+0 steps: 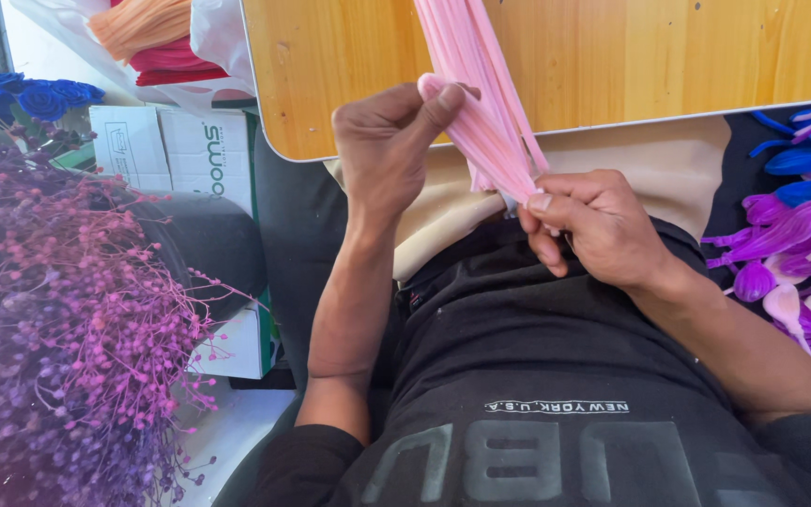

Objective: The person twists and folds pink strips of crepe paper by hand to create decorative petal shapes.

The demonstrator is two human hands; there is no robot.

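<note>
— Now, what is being held in the head view?

— A bundle of pink strips [485, 113] is pinched at its lower end by the right hand [598, 230], closed tight, just off the near edge of the wooden table [612, 56]. One strip is being peeled aside between thumb and fingers of the left hand [387, 145].

— And beside them?

— Purple dried flowers [58, 329] are seen left; purple and blue petals [809, 235] right.

Wooden tabletop [631, 56], pale metal edging, rounded near-left corner, fills the top. White floor [237, 422] lower left. White cardboard boxes [171, 145] beside the tabletop's left edge. Purple-pink dried sprigs [58, 310] far left; blue roses [35, 94] above them. Bright daylight.
</note>
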